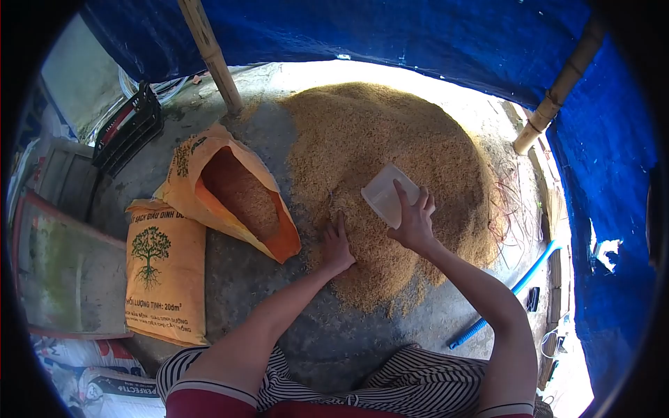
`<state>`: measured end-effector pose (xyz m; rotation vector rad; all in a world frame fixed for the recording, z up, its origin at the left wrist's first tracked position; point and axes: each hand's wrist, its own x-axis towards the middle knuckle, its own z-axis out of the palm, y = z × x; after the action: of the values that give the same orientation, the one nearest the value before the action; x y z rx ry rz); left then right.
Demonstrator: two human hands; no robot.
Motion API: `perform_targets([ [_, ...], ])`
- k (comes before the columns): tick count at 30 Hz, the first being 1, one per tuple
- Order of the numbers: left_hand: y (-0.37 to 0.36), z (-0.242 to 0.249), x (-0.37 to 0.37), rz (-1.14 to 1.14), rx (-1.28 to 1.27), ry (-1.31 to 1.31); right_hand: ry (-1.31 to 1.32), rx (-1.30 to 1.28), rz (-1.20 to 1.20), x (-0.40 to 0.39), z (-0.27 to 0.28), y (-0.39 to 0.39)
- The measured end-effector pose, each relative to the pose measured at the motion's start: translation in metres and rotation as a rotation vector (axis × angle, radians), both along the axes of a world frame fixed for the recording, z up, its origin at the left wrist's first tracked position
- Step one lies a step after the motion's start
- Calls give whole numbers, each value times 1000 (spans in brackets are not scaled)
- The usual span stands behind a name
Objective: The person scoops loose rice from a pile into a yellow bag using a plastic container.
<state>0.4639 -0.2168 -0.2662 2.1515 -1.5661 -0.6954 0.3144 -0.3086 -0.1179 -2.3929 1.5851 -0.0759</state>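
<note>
My right hand (416, 219) grips a translucent plastic container (382, 189) by its side, with the thumb and fingers around it. The container is tilted over a large pile of rice husks (390, 125), or similar straw-coloured chaff. Against the near left edge of the pile lies my left hand (337, 247), fingers apart and partly sunk in the husks, holding nothing. To its left an orange sack (230, 160) leans with its mouth gaping, and some husks (252, 209) show inside.
A closed orange printed bag (164, 279) lies below the open sack. At the left are a black crate (129, 129) and a framed mesh screen (70, 268). Bamboo poles (212, 56) and a blue tarp (300, 35) stand behind. A blue hose (519, 285) runs at the right.
</note>
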Motion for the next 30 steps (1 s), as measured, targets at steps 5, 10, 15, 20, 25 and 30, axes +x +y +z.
perform_targets([
  [5,-22,-1,-7,87,-81,212,-62,38,6,-6,-2,-4],
  [10,-67,16,-25,-27,-111,388,-459,583,-329,-20,-17,-25],
  [15,-106,79,-26,-321,129,368,-1067,1043,-513,-55,-20,-35],
  [20,-103,138,17,-360,-59,526,-602,630,223,-132,-83,-85],
  [25,-41,75,46,-345,48,167,-728,638,-298,-126,15,-77],
  [30,66,36,44,-462,292,-131,10,242,-127,-128,8,-71],
])
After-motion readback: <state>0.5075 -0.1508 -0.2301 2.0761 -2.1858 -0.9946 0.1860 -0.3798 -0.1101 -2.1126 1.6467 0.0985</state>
